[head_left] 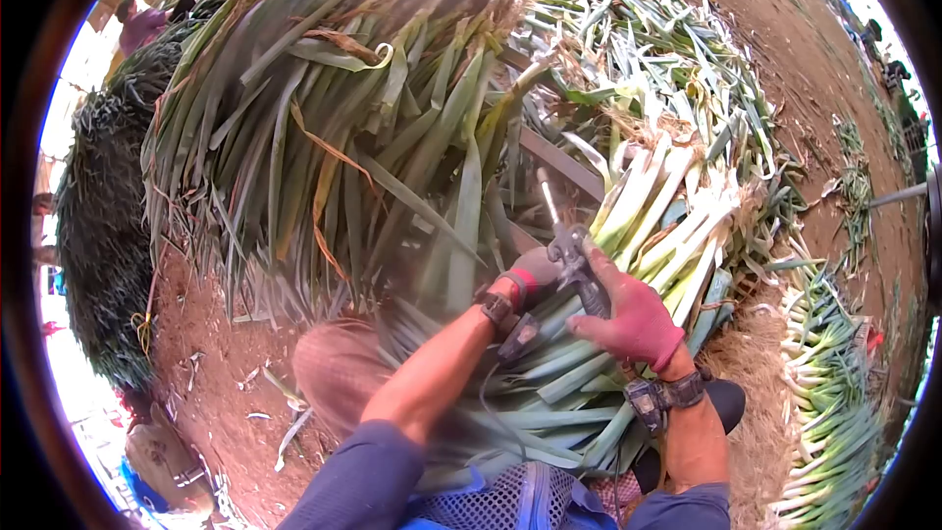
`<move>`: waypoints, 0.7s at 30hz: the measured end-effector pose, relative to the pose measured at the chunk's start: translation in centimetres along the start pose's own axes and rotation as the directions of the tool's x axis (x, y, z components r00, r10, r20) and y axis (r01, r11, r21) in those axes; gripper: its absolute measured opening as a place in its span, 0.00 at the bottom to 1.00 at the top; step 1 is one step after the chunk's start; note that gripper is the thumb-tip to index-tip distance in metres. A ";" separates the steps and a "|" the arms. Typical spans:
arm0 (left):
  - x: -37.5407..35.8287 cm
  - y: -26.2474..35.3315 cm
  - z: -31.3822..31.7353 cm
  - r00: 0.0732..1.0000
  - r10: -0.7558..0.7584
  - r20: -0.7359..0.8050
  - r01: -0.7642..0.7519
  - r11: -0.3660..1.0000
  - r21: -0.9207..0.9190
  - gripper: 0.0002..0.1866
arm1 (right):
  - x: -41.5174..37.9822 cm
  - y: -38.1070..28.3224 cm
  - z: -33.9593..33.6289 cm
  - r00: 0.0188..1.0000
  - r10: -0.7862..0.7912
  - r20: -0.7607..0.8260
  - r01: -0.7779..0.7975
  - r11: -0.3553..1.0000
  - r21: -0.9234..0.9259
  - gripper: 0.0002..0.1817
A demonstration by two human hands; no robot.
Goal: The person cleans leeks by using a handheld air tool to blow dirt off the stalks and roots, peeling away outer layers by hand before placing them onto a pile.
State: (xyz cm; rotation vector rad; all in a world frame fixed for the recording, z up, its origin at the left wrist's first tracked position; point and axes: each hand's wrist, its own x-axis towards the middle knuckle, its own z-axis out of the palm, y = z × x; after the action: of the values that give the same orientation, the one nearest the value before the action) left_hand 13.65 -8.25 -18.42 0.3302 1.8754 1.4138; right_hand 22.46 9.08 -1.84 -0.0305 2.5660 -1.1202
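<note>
An air blow gun point(566, 245) with a thin metal nozzle is held in front of me, nozzle pointing up and away. My left hand point(535, 273), in a grey and red glove, is closed against the gun's body from the left; its fingertips are partly hidden. From the right, my right hand point(633, 319), in a red glove, curves round the black handle with thumb and fingers either side. Under both hands lie long leeks point(559, 373), their green leaves across my lap. Their pale stems point(653, 201) and roots point away to the right.
A big heap of leafy leeks point(324, 137) rises close on the left. A metal bar point(559, 162) lies beyond the gun. Peeled leaf scraps point(667, 49) pile up ahead. Cleaned leeks point(824, 383) lie in a row at right. Another person point(142, 27) is at far left.
</note>
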 end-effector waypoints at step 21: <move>9.0 4.0 -17.2 0.819 0.054 -0.571 0.378 0.698 0.609 0.20 | 15.3 -0.4 1.3 0.991 0.096 0.090 -0.092 0.995 -0.045 0.56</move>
State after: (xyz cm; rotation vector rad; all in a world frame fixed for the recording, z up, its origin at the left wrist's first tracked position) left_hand -5.30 -13.63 -16.57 0.0851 2.8312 0.6114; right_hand 8.46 5.55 -6.95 0.0280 2.4814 -1.0086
